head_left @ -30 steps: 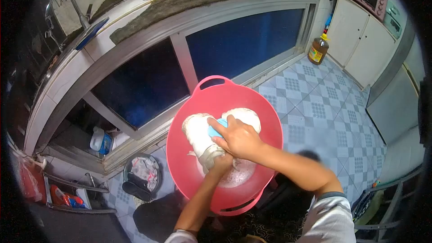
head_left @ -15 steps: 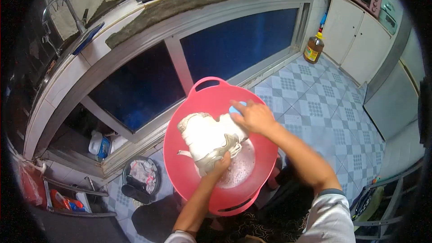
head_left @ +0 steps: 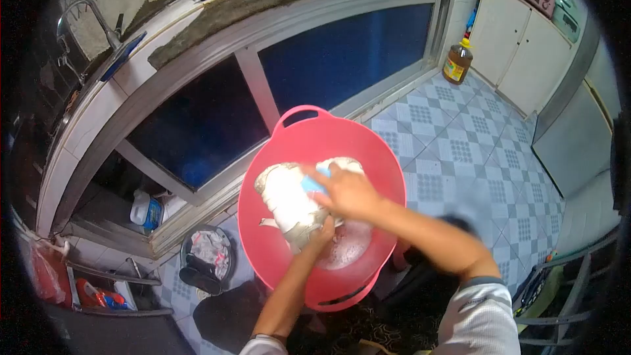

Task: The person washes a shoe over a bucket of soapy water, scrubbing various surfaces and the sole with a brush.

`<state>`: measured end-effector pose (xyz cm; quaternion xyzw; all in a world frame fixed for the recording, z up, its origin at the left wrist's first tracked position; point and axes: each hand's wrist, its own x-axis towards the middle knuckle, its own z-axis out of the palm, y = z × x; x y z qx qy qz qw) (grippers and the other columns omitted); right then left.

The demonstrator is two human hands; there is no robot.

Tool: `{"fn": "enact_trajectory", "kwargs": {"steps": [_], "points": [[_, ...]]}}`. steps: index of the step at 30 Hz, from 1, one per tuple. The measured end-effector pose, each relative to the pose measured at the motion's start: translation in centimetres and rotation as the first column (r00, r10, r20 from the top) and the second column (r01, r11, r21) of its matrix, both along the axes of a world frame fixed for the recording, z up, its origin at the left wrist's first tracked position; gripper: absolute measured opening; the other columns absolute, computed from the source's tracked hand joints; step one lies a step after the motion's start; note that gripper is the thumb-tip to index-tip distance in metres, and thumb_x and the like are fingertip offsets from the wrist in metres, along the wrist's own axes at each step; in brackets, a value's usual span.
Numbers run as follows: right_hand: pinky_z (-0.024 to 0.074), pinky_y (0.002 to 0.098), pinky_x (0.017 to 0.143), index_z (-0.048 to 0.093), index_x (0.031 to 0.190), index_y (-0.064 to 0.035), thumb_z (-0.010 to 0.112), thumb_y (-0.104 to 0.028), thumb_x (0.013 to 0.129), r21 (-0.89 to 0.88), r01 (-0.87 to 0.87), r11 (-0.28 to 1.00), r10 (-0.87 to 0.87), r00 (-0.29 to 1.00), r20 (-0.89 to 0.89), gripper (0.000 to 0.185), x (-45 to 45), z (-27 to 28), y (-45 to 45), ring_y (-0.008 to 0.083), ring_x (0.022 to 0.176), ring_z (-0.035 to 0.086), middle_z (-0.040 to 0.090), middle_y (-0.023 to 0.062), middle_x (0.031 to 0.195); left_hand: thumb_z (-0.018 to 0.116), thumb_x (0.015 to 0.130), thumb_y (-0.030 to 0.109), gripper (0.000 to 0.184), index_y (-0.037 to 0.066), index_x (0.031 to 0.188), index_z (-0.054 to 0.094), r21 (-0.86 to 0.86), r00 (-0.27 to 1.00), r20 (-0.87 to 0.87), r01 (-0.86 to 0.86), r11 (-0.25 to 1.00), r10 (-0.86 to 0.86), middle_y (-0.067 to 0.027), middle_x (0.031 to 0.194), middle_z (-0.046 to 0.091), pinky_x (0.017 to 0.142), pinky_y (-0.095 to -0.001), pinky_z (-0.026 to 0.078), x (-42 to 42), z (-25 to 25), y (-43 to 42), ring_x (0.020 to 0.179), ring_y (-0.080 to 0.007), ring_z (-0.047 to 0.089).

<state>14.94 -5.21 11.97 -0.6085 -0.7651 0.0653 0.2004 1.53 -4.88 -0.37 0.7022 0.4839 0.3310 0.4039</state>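
A pink tub stands on the floor between my legs, with foamy water at its bottom. Inside it lies a bulky white item with greyish edges, possibly a shoe or padded cloth; I cannot tell which. My left hand grips its lower end. Over its middle, my right hand holds a light blue block, perhaps a sponge or soap, against the white surface. That hand is slightly blurred.
A small bin with crumpled plastic stands left of the tub. Sliding windows line the cabinet ahead. An oil bottle stands at the back right, near white cupboards. A metal rack is at the lower right.
My right hand with the blue block went out to the right edge of the white item, then came back left over its middle. My left hand keeps its grip.
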Motion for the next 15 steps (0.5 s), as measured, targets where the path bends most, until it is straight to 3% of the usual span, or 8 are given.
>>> {"fn": "enact_trajectory", "kwargs": {"steps": [1,3,5,7,8,11,13,15], "points": [[0.0491,0.0473,0.067,0.04,0.131,-0.0162,0.045,-0.043,0.086,-0.01,-0.001,1.0,0.001,1.0,-0.01,0.052,0.8,0.0,0.7,0.0384,0.078,0.06,0.056,0.0262,0.097,0.044,0.077,0.008,0.033,0.002,0.106,0.058,-0.101,1.0,-0.017,-0.017,0.995,0.016,-0.0162,0.103,0.059,0.093,-0.039,0.037,-0.3,0.6,-0.4,0.102,-0.03,0.052],[0.0492,0.0458,0.068,0.04,0.131,-0.0171,0.047,-0.042,0.086,-0.067,0.255,0.965,-0.254,0.967,0.024,0.052,3.2,0.1,2.5,0.0384,0.08,0.06,0.054,0.0269,0.099,0.045,0.076,0.009,0.033,0.003,0.105,0.059,0.006,1.0,-0.006,0.025,1.0,-0.025,-0.0163,0.104,0.059,0.094,-0.0382,0.037,-0.4,1.9,-0.7,0.102,-0.03,0.053],[0.0491,0.0457,0.068,0.041,0.13,-0.0157,0.048,-0.041,0.085,-0.026,0.234,0.972,-0.233,0.972,0.014,0.051,2.5,-0.7,2.1,0.0387,0.081,0.06,0.053,0.0276,0.101,0.046,0.076,0.009,0.034,0.003,0.106,0.058,0.045,0.992,-0.095,0.088,0.995,-0.084,-0.016,0.106,0.059,0.094,-0.0376,0.037,-0.3,2.1,-0.5,0.104,-0.0306,0.052],[0.0483,0.0473,0.069,0.041,0.129,-0.0154,0.047,-0.041,0.086,0.115,-0.052,0.992,0.058,0.997,-0.043,0.051,-0.3,-0.6,0.4,0.0396,0.082,0.059,0.054,0.0266,0.101,0.046,0.076,0.009,0.033,0.002,0.106,0.058,0.049,0.996,-0.044,0.082,0.995,-0.08,-0.0157,0.106,0.059,0.094,-0.0375,0.037,-0.1,1.6,-0.2,0.104,-0.0303,0.052],[0.0474,0.0488,0.07,0.039,0.13,-0.0172,0.046,-0.042,0.086,-0.02,-0.09,0.996,0.09,0.996,-0.028,0.051,-0.5,0.4,0.4,0.0403,0.082,0.059,0.054,0.0254,0.102,0.046,0.076,0.009,0.033,0.002,0.106,0.058,0.036,0.997,-0.032,0.074,0.997,-0.073,-0.0155,0.106,0.059,0.094,-0.0375,0.037,-0.1,1.3,0.0,0.104,-0.0302,0.052],[0.048,0.0493,0.072,0.04,0.129,-0.0165,0.044,-0.044,0.086,-0.071,-0.165,0.984,0.158,0.983,-0.09,0.051,0.8,0.4,1.5,0.0409,0.086,0.059,0.051,0.0289,0.109,0.046,0.076,0.008,0.033,0.001,0.105,0.059,0.029,0.998,-0.038,0.059,0.998,-0.058,-0.015,0.106,0.059,0.094,-0.0374,0.037,-0.9,0.9,0.7,0.104,-0.0298,0.052],[0.0476,0.0496,0.073,0.04,0.129,-0.0163,0.043,-0.044,0.087,-0.055,-0.149,0.987,0.148,0.989,-0.029,0.051,2.2,0.1,2.0,0.0409,0.086,0.059,0.052,0.028,0.108,0.047,0.076,0.008,0.032,0.001,0.105,0.059,0.066,0.997,-0.06,0.055,0.996,-0.051,-0.0147,0.106,0.06,0.094,-0.0374,0.037,-1.5,-0.6,1.4,0.103,-0.0296,0.052],[0.0476,0.0494,0.072,0.04,0.129,-0.0165,0.042,-0.045,0.087,-0.231,0.05,0.972,-0.038,0.998,0.055,0.051,3.7,0.5,2.8,0.0414,0.085,0.059,0.053,0.0273,0.106,0.047,0.076,0.008,0.032,0.0,0.105,0.059,0.214,0.994,-0.107,0.046,0.976,-0.023,-0.0143,0.106,0.06,0.094,-0.0373,0.038,-1.7,-1.6,2.0,0.103,-0.0293,0.052]]}}
